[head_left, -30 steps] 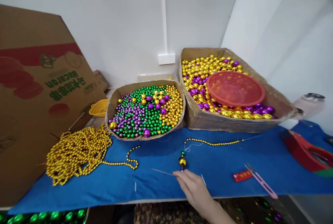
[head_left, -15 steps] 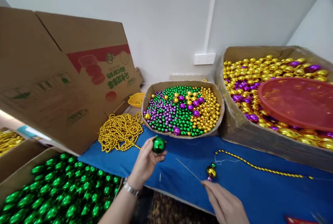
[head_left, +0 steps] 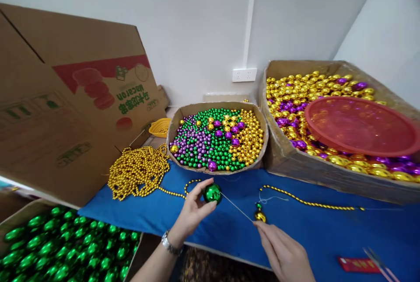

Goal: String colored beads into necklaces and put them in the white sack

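Observation:
Between the thumb and fingers of my left hand (head_left: 195, 212) is a large shiny green bead (head_left: 212, 193). My right hand (head_left: 284, 247) pinches the near end of a long thin needle (head_left: 236, 207), whose far tip meets the right side of the green bead. Whether the tip is inside the bead's hole I cannot tell. Just beyond my right fingertips a gold bead (head_left: 260, 216) lies on the blue cloth (head_left: 226, 234) with a small green bead above it. Pale thread curls there beside a strand of small gold beads (head_left: 308, 202).
Behind my hands stands a shallow box (head_left: 169, 142) of small purple, green and gold beads. A larger carton (head_left: 285, 166) with a red basin (head_left: 357, 127) is at right. Heaped gold bead strings (head_left: 138, 172), a tall carton (head_left: 82, 111) and green beads (head_left: 72, 247) are at left. Scissors (head_left: 380, 264) lie front right.
My left hand has brought the green bead right, up to the needle tip; a gap lay between them before. The whole view has shifted, bringing the scissors into sight.

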Motion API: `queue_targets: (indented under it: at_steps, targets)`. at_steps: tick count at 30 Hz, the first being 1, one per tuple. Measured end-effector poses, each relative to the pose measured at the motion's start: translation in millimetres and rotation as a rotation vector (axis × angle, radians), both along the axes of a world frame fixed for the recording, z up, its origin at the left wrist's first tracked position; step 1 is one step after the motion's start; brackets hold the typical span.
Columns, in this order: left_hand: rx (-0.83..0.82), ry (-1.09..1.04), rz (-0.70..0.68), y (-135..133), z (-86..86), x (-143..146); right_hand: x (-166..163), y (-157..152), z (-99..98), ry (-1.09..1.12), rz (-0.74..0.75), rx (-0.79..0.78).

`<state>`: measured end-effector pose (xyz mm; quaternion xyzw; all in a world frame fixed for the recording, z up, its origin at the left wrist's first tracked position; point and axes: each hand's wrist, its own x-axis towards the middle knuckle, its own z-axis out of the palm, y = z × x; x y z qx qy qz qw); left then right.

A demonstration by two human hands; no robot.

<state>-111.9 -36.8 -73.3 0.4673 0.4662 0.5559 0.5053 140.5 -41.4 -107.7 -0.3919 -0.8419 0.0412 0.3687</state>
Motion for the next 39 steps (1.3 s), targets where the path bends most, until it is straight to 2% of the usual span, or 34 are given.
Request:
queue_targets:
  at_steps: [7,13,15,17,21,23,27,31,35,39]
  targets:
    - [0.009,0.111,-0.001,-0.5,1.8,-6.8,7.5,1.4,-1.0,-0.100,-0.018,0.090]
    - [0.187,0.557,-0.058,-2.4,11.6,-8.1,5.4,5.4,1.0,-0.234,-0.082,0.216]
    - [0.178,0.509,-0.119,-4.6,9.7,-0.2,0.3,6.5,-0.4,-0.217,-0.070,0.206]
    - [0.130,0.360,-0.153,-7.1,4.3,9.7,-4.3,6.6,-3.0,-0.172,-0.048,0.161]
    - [-0.007,-0.069,-0.116,-10.2,-7.1,24.9,-6.8,4.9,-8.2,-0.044,0.048,-0.017]
    - [-0.054,-0.203,-0.095,-10.7,-9.9,29.3,-6.3,4.2,-10.1,-0.003,0.075,-0.061]
    - [-0.088,-0.228,-0.104,-10.5,-12.7,35.0,-7.0,4.5,-12.8,0.032,0.064,-0.036]
    - [-0.129,-0.261,-0.145,-7.0,-14.3,39.1,-9.1,5.6,-14.0,0.095,0.110,-0.141]
    - [-0.115,-0.222,-0.165,0.1,-11.0,43.6,-9.1,6.7,-17.4,0.118,0.076,-0.168]
    - [-0.102,-0.162,-0.191,4.5,-3.9,48.0,-7.6,7.2,-21.6,0.163,0.061,-0.263]
